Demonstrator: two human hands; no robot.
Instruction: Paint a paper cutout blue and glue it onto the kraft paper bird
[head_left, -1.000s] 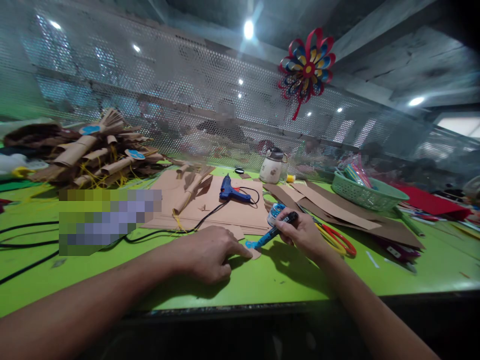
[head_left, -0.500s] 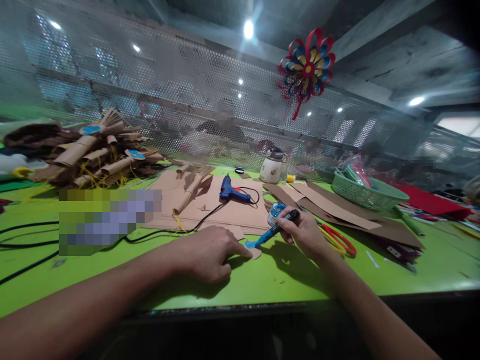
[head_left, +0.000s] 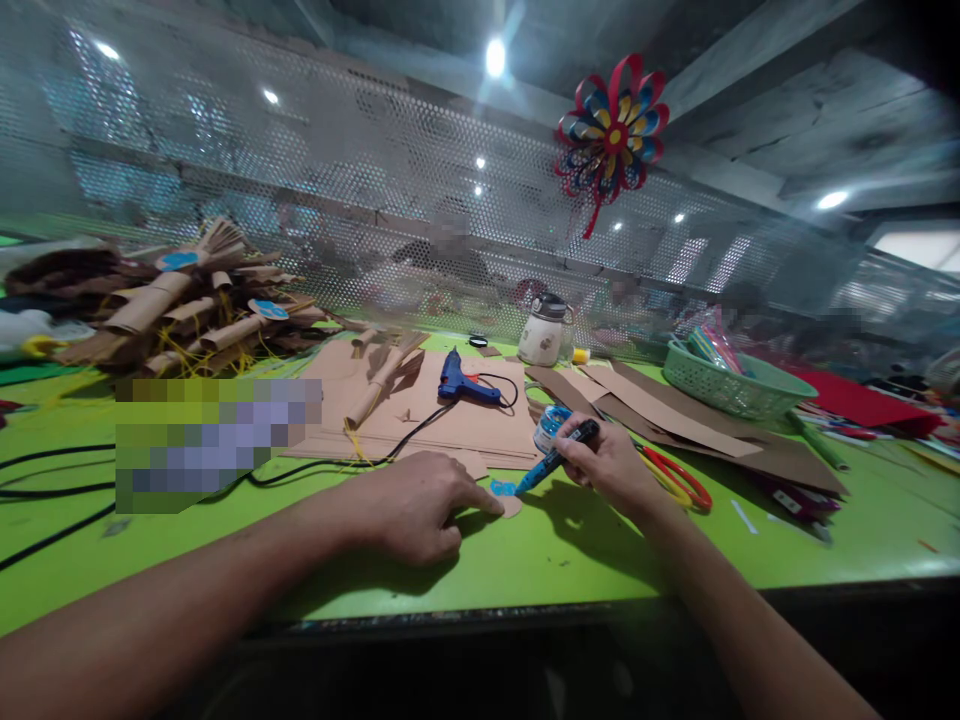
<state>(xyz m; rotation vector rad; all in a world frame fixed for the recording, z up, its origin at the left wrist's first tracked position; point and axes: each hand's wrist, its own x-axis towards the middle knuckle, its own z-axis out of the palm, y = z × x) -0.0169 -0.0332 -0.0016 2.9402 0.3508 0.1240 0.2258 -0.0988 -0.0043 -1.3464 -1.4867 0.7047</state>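
Observation:
A small round piece of brown card (head_left: 511,508) lies on the green table, with blue marks on its upper part. My left hand (head_left: 420,505) presses on its left edge with the index finger stretched out and the other fingers curled under. Between the thumb and fingers of my right hand (head_left: 600,462) is a blue marker with a black end (head_left: 546,465), its tip at the right side of the blue marks. Just behind the marker stands a round container with blue on it (head_left: 551,424).
A blue glue gun (head_left: 466,386) and its black cord lie on brown paper sheets (head_left: 420,430). Red-handled scissors (head_left: 686,478), brown strips (head_left: 675,412) and a green basket (head_left: 739,385) are at right. Paper rolls (head_left: 154,305) pile up at left; a bottle (head_left: 541,332) stands behind.
The marker's tip has shifted slightly right on the card, and more of the blue marks show. My left hand has stayed in place.

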